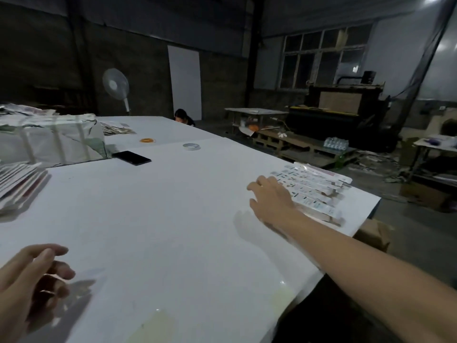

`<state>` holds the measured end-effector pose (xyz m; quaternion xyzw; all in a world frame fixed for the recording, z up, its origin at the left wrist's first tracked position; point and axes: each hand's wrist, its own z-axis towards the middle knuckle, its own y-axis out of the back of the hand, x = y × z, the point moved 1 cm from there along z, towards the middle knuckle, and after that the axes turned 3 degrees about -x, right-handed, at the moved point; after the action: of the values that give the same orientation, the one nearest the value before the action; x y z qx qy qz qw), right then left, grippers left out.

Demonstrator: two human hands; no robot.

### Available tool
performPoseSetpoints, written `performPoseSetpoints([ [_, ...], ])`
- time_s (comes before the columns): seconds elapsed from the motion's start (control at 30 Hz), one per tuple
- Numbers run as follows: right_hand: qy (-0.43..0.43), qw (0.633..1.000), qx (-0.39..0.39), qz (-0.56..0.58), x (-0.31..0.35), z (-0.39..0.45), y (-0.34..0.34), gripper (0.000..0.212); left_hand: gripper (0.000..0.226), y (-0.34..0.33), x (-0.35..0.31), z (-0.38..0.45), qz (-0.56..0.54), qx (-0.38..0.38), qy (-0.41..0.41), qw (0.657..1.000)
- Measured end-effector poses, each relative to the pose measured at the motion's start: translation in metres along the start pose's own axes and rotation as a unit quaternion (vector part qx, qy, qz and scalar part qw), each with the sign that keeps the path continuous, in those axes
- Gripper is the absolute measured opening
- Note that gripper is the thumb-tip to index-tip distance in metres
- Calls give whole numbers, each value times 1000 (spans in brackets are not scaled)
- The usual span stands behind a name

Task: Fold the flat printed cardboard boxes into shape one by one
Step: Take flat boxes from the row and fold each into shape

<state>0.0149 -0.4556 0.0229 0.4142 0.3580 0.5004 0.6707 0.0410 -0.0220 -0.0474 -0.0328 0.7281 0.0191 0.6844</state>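
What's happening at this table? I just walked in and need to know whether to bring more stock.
A person is working at a white table. Their right hand reaches onto a fanned row of flat printed boxes near the table's right edge. The left hand hovers loosely curled, holding nothing. More flat printed sheets are stacked at the left.

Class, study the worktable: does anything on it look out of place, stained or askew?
Yes. Yellowish stains mark the white table near its front edge. A black phone lies among the packing stock. The fanned row of flat boxes under the right hand runs slanted near the table's right edge.
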Motion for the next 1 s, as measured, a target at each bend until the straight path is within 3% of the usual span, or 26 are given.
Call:
performPoseSetpoints([
  [0.07,34,996,-12,80,41,-2,9,38,21,4,-7,-14,-24,39,-18,999],
  [0.13,62,982,-14,179,85,-8,19,37,29,0,-21,-29,15,-8,-43,999],
  [0.27,129,918,48,371,187,-29,36,32,34,-6,-37,-55,89,2,-136,987],
  [0.33,150,882,57,443,229,-39,42,27,30,-4,-41,-58,231,-37,-244,941],
  [0.43,150,840,49,520,273,-52,44,17,27,5,-51,-61,470,-85,-326,815],
  [0.53,148,817,40,556,291,-66,29,16,41,21,-53,-56,627,-99,-259,728],
  [0.63,131,788,43,600,290,-67,17,23,45,36,-50,-52,686,-132,-214,683],
  [0.73,99,769,53,629,287,-61,11,31,44,45,-63,-49,673,-199,-284,654],
  [0.8,100,764,62,635,288,-61,10,31,51,54,-69,-45,667,-248,-281,644],
  [0.93,105,757,66,642,288,-61,8,29,61,71,-62,-36,689,-206,-130,683],
  [1.0,100,749,70,651,288,-61,8,27,60,68,-59,-36,678,-180,-148,697],
])
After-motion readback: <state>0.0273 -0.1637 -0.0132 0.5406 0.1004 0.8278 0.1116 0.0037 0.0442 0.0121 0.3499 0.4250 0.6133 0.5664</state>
